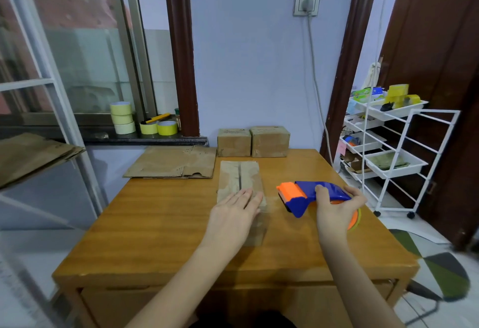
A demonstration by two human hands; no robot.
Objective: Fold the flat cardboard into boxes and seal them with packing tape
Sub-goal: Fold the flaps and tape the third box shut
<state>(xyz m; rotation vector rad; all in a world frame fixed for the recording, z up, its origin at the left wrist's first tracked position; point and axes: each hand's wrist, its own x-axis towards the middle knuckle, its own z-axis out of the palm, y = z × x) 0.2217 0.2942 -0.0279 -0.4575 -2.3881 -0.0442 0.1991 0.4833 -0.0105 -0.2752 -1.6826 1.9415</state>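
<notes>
The left hand (234, 209) lies flat on the box (239, 181) mid-table, probably to keep it from sliding. The right hand (334, 209) grips the tape gun (308, 194) just beside it, ready to seal. Flat cardboard (172, 163) waits farther back.

One view only, from the person's head, looking forward and steeply down across the tabletop (160, 224). The wide lens bends the edges. Both forearms enter from the near edge, and the hands, left (233, 213) and right (334, 211), sit close to the middle of the frame. The far end of the tabletop meets a wall (259, 68) that fills the upper centre. A window (77, 55) takes the far left, a white rack (394, 151) and dark door (440, 68) the right. Floor shows at both near corners.
</notes>
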